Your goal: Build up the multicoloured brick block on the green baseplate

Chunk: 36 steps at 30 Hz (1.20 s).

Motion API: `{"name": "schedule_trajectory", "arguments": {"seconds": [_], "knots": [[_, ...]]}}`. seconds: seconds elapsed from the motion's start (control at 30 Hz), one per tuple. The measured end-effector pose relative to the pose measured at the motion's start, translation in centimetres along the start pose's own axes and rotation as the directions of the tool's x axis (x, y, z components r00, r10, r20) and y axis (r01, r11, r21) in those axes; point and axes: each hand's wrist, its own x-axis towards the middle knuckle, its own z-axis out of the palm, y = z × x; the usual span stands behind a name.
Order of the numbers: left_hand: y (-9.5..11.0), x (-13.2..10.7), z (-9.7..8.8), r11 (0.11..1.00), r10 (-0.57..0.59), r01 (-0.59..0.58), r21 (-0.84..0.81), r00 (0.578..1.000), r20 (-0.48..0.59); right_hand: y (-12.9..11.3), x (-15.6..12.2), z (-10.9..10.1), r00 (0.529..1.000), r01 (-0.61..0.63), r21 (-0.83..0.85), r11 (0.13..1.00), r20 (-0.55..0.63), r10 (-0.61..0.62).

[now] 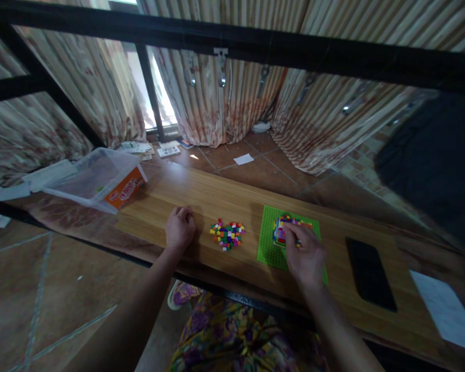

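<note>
A green baseplate (268, 247) lies on the wooden tabletop, bearing a low build of many-coloured toy bricks (279, 235). Over that build is my right hand (305, 253), fingers pinched together at its upper face; whatever they may hold is hidden. To the left of the plate, small loose bricks (228, 235) of mixed colours are heaped on the wood. My left hand (180, 227) rests on the table left of the heap, its fingers curled in, apart from the bricks. I cannot see whether anything is inside that curled hand.
A clear plastic bin (89, 181) with an orange label stands at the table's left end. Right of the baseplate lies a black phone (371, 274), and further right a white sheet (445, 310). A black metal bar (232, 41) with hooks crosses before the curtains (217, 103).
</note>
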Motion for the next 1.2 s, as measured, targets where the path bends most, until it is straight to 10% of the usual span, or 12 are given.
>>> {"name": "schedule_trajectory", "arguments": {"seconds": [0.3, 0.87, 1.2], "knots": [[0.0, 0.0, 0.1, 1.000, -0.004, 0.004, -0.001, 1.000, 0.009, -4.6, -3.8, 4.9, 0.933, 0.034, 0.186, 0.982, 0.346, -0.098], [0.1, -0.1, 0.0, 1.000, -0.011, 0.011, -0.021, 1.000, 0.012, -5.4, -4.5, 7.8, 0.866, 0.296, 0.110, 0.949, 0.388, -0.315], [0.2, 0.0, -0.1, 1.000, -0.015, 0.015, -0.003, 1.000, 0.017, -2.2, -3.3, 6.3, 0.919, 0.187, 0.029, 0.982, 0.349, -0.186]]}}
